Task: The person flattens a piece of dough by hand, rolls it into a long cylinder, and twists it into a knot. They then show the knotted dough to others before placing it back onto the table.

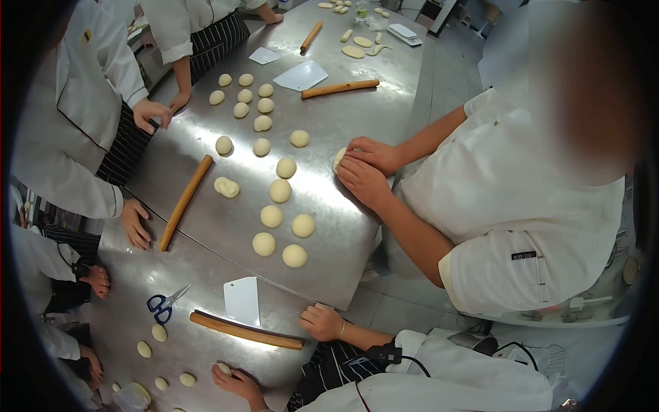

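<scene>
My left hand (pixel 238 386) reaches in at the bottom, its fingers curled round a small dough ball (pixel 224 369) on the steel table. At the table's near edge rests my right hand (pixel 321 321), fingers folded in, and I see nothing held in it. A wooden rolling pin (pixel 247 330) lies just beyond both hands. Past it is a white dough scraper (pixel 241 301). Blue-handled scissors (pixel 163 305) lie further left, with several small dough pieces (pixel 143 349) below them.
Several round dough balls (pixel 271 216) sit across the steel table (pixel 199 264). Another rolling pin (pixel 185 204) lies near co-workers at the left. On the right, a co-worker's hands (pixel 367 168) press on dough. Further off are scrapers (pixel 301 75), rolling pins and a scale (pixel 405 34).
</scene>
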Demonstrator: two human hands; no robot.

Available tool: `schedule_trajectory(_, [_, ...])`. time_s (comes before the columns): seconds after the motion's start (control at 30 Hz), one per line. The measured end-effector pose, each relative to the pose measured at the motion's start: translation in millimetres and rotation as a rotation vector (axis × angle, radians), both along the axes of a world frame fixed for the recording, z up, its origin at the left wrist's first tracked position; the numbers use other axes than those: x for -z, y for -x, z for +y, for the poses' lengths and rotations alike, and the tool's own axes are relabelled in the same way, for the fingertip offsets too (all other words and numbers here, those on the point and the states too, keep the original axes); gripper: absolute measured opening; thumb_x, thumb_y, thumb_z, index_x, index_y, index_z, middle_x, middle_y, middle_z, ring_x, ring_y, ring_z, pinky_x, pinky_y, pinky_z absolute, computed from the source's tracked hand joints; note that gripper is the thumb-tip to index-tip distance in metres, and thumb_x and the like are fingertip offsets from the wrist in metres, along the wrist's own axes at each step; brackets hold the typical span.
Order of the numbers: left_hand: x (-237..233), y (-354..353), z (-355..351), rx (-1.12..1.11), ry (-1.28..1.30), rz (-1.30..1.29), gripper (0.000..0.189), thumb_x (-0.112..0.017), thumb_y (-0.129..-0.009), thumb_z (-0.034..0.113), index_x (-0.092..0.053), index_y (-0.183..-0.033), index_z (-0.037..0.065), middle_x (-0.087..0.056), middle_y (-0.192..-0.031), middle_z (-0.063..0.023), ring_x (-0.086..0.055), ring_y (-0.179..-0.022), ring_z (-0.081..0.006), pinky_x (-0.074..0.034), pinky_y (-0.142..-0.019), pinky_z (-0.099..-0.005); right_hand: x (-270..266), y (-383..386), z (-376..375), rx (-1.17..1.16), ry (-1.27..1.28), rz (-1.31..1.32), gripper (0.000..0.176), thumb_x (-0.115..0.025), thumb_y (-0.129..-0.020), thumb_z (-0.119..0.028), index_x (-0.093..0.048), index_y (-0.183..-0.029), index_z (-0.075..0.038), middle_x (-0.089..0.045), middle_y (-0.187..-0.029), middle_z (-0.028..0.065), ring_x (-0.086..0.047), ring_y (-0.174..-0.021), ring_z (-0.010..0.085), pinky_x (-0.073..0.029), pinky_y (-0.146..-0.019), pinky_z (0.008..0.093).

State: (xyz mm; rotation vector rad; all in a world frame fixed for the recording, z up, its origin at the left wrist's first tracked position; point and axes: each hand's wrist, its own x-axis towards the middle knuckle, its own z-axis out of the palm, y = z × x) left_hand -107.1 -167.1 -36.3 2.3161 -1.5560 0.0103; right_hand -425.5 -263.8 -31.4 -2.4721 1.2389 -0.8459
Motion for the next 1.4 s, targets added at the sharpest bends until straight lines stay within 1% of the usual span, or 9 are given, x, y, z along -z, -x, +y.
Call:
schedule_trajectory(0.1, [0,1,0,-0.005,-0.004,-0.014,0.046,-0.042,-0.088,0.016,-0.041,-0.129,-0.003,-0.042,-0.130,-0.0230,-0.039,-0.117,-0.0409,-0.030,-0.098,-0.0518,1,1,0,-0.016,-0.039,0.010,0.018,-0.057,-0.066,-0.014,-0.056,-0.082,-0.006,-0.049,-0.078,0.0044,-0.049,-0.069,0.0194,-0.039,-0.061,0.0301])
schedule_trajectory(0.3, [5,-4,3,0.001,-0.018,-0.042,0.046,-0.040,-0.090,0.021,-0.042,-0.129,-0.003,-0.043,-0.129,-0.0234,-0.040,-0.117,-0.0405,-0.031,-0.097,-0.0515,-2,-1,-3,-0.014,-0.030,0.020,0.017,-0.056,-0.066,-0.016,-0.054,-0.080,-0.006,-0.047,-0.076,0.0050,-0.048,-0.069,0.0194,-0.038,-0.060,0.0303])
schedule_trajectory(0.63, [6,-6,2,-0.002,-0.033,-0.033,0.047,-0.039,-0.090,0.023,-0.043,-0.128,-0.005,-0.044,-0.128,-0.0237,-0.042,-0.116,-0.0407,-0.032,-0.097,-0.0512,6,-2,-3,-0.032,-0.045,0.040,0.023,-0.056,-0.067,-0.016,-0.058,-0.086,-0.005,-0.048,-0.078,0.0041,-0.048,-0.069,0.0188,-0.038,-0.060,0.0295])
schedule_trajectory(0.73, [5,-5,2,0.025,-0.016,-0.010,0.046,-0.040,-0.090,0.019,-0.042,-0.129,-0.005,-0.042,-0.130,-0.0247,-0.039,-0.117,-0.0413,-0.030,-0.098,-0.0512,7,-1,-2,-0.036,-0.046,0.041,0.022,-0.056,-0.067,-0.016,-0.058,-0.086,-0.005,-0.049,-0.078,0.0041,-0.049,-0.069,0.0187,-0.038,-0.060,0.0295])
schedule_trajectory(0.8, [4,-5,2,0.016,-0.024,-0.015,0.046,-0.040,-0.090,0.020,-0.042,-0.129,-0.005,-0.042,-0.130,-0.0245,-0.039,-0.118,-0.0407,-0.030,-0.098,-0.0510,10,0,1,-0.045,-0.096,0.063,0.023,-0.062,-0.066,-0.014,-0.060,-0.087,-0.007,-0.053,-0.082,0.0041,-0.051,-0.071,0.0191,-0.039,-0.061,0.0307])
schedule_trajectory(1.0, [5,-7,3,0.021,-0.050,-0.050,0.046,-0.039,-0.092,0.022,-0.041,-0.129,-0.005,-0.042,-0.130,-0.0232,-0.040,-0.118,-0.0397,-0.032,-0.098,-0.0509,8,-1,0,-0.035,-0.094,0.044,0.021,-0.062,-0.066,-0.014,-0.060,-0.087,-0.008,-0.051,-0.081,0.0032,-0.050,-0.071,0.0185,-0.038,-0.062,0.0308])
schedule_trajectory(1.13, [7,-8,4,0.009,-0.043,-0.042,0.046,-0.038,-0.093,0.025,-0.042,-0.129,-0.005,-0.042,-0.129,-0.0233,-0.040,-0.118,-0.0396,-0.031,-0.098,-0.0511,6,-1,1,-0.030,-0.088,0.043,0.021,-0.062,-0.066,-0.014,-0.060,-0.086,-0.008,-0.051,-0.081,0.0032,-0.050,-0.071,0.0185,-0.038,-0.062,0.0308])
schedule_trajectory(1.2, [6,-8,4,0.006,-0.049,-0.040,0.047,-0.038,-0.094,0.028,-0.042,-0.129,-0.004,-0.043,-0.129,-0.0231,-0.041,-0.118,-0.0395,-0.031,-0.098,-0.0513,5,-1,0,-0.033,-0.063,0.056,0.021,-0.058,-0.069,-0.016,-0.058,-0.087,-0.006,-0.049,-0.080,0.0043,-0.050,-0.073,0.0187,-0.039,-0.063,0.0292])
schedule_trajectory(1.4, [6,-8,4,0.007,-0.060,-0.080,0.048,-0.037,-0.095,0.029,-0.042,-0.129,-0.003,-0.043,-0.129,-0.0229,-0.041,-0.117,-0.0396,-0.032,-0.097,-0.0513,3,-1,-2,-0.036,-0.050,0.057,0.021,-0.057,-0.068,-0.017,-0.057,-0.086,-0.006,-0.049,-0.079,0.0049,-0.049,-0.072,0.0193,-0.039,-0.063,0.0298])
